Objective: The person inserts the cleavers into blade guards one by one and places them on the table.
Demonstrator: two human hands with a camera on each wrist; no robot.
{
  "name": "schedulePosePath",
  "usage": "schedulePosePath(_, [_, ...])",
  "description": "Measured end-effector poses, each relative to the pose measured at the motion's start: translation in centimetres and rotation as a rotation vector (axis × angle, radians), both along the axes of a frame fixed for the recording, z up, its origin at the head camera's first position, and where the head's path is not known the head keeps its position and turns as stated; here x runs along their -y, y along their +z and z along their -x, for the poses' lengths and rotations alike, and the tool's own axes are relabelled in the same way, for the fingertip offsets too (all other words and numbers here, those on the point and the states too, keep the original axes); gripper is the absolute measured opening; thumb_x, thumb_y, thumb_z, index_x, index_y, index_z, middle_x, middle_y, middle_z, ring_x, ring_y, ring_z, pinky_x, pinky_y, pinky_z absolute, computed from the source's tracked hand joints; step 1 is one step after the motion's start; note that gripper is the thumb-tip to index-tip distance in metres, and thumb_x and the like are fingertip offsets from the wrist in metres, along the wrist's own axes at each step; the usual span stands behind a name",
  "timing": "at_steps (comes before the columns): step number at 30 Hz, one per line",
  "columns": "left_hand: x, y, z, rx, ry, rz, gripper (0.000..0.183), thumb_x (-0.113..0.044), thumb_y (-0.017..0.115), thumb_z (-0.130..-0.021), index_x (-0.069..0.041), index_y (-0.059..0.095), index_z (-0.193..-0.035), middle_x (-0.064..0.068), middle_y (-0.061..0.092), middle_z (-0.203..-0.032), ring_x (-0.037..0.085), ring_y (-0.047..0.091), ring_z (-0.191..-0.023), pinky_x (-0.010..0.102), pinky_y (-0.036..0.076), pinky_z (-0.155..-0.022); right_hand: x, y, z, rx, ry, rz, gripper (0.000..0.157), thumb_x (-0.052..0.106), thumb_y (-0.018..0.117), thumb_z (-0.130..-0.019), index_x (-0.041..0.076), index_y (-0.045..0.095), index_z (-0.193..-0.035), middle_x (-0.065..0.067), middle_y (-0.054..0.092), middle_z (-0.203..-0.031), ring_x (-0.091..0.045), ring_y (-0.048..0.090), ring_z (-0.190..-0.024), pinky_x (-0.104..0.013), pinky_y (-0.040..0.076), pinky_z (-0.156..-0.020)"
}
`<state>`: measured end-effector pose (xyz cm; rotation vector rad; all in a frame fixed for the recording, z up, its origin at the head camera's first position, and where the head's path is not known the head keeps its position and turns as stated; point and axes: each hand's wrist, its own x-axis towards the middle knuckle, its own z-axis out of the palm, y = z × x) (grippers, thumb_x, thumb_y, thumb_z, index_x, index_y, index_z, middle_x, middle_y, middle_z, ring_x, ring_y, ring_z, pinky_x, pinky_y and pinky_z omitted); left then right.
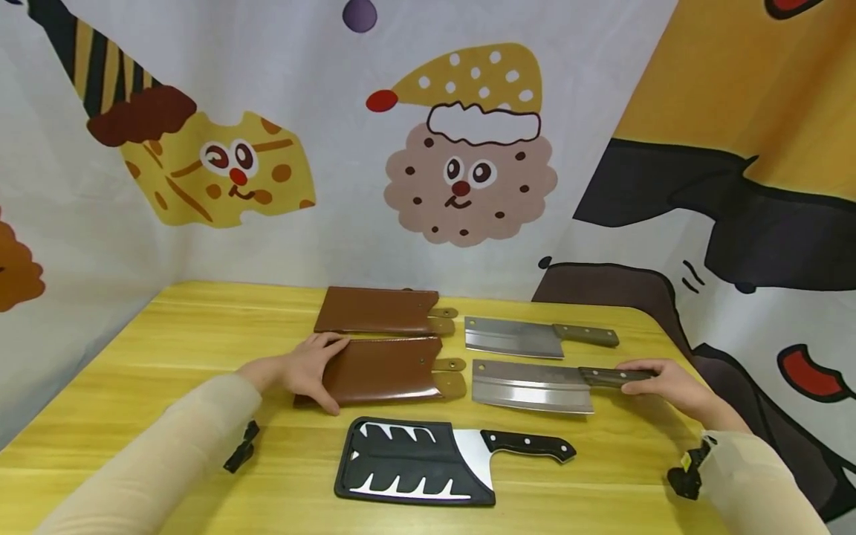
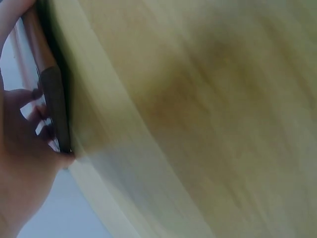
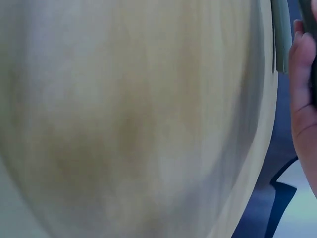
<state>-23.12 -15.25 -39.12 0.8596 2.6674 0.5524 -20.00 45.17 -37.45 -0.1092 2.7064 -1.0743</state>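
My left hand [image 1: 313, 369] spans the left end of the nearer brown leather knife sheath [image 1: 381, 370], fingers at its far edge and thumb at its near edge. In the left wrist view, the hand [image 2: 25, 163] curves around the end of the sheath [image 2: 55, 104]. My right hand [image 1: 669, 383] grips the end of the dark wooden handle of a cleaver [image 1: 528, 388], whose broad blade points left toward the sheath's strap end. Only part of this hand [image 3: 303, 94] shows in the right wrist view, beside the dark handle.
Behind lie another brown sheath [image 1: 374, 310] and a second cleaver [image 1: 511, 336] with a wooden handle. In front is a black-handled cleaver [image 1: 528, 443] in a black plastic blade cover [image 1: 408, 464]. A printed curtain [image 1: 334, 253] hangs behind the yellow wood-grain table [image 1: 200, 327].
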Motion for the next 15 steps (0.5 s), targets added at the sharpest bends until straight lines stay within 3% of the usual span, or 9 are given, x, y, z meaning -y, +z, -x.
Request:
schedulePosePath(2, [0.3, -0.1, 0.1, 0.020, -0.007, -0.032, 0.121, -0.048, 0.084, -0.059, 0.006, 0.020, -0.146, 0.026, 0.022, -0.145, 0.045, 0.021, -0.131, 0.062, 0.026, -0.103, -0.5, -0.1, -0.3, 0.007, 0.004, 0.063, 0.049, 0.019, 0.070, -0.083, -0.011, 0.057, -0.120, 0.007, 0.060, -0.108, 0.000, 0.061, -0.081, -0.027, 0.054, -0.071])
schedulePosePath(5, [0.4, 0.0, 0.1, 0.038, -0.006, -0.065, 0.121, -0.046, 0.085, -0.059, 0.006, 0.018, -0.147, 0.026, 0.021, -0.145, 0.045, 0.021, -0.131, 0.062, 0.027, -0.102, -1.1, -0.1, -0.8, 0.014, -0.016, 0.098, 0.048, 0.019, 0.067, -0.086, -0.009, 0.056, -0.122, -0.006, 0.058, -0.117, -0.007, 0.065, -0.082, -0.027, 0.054, -0.074])
schedulePosePath(9, [0.4, 0.3, 0.0, 0.019, -0.006, -0.079, 0.122, -0.044, 0.085, -0.058, 0.006, 0.018, -0.146, 0.026, 0.023, -0.143, 0.045, 0.022, -0.130, 0.062, 0.028, -0.102, -1.2, 0.4, -0.9, 0.006, -0.039, 0.122, 0.038, 0.021, 0.065, -0.088, 0.005, 0.060, -0.122, 0.001, 0.056, -0.120, -0.009, 0.065, -0.085, -0.025, 0.052, -0.076])
schedulePosePath(12, [0.3, 0.6, -0.1, 0.005, -0.009, -0.081, 0.121, -0.044, 0.085, -0.058, 0.007, 0.019, -0.146, 0.025, 0.023, -0.143, 0.045, 0.022, -0.130, 0.062, 0.027, -0.102, -1.0, 0.9, -0.8, -0.006, -0.021, 0.175, 0.028, 0.019, 0.065, -0.088, 0.016, 0.063, -0.116, 0.026, 0.046, -0.107, -0.002, 0.063, -0.088, -0.024, 0.052, -0.077])
schedulePosePath(15, [0.1, 0.7, -0.1, 0.003, -0.010, -0.079, 0.121, -0.045, 0.084, -0.059, 0.006, 0.018, -0.147, 0.024, 0.022, -0.144, 0.044, 0.021, -0.131, 0.061, 0.027, -0.103, -0.6, 1.1, -0.6, -0.015, 0.018, 0.218, 0.026, 0.015, 0.064, -0.088, 0.021, 0.065, -0.113, 0.028, 0.048, -0.107, 0.002, 0.060, -0.090, -0.025, 0.052, -0.077])
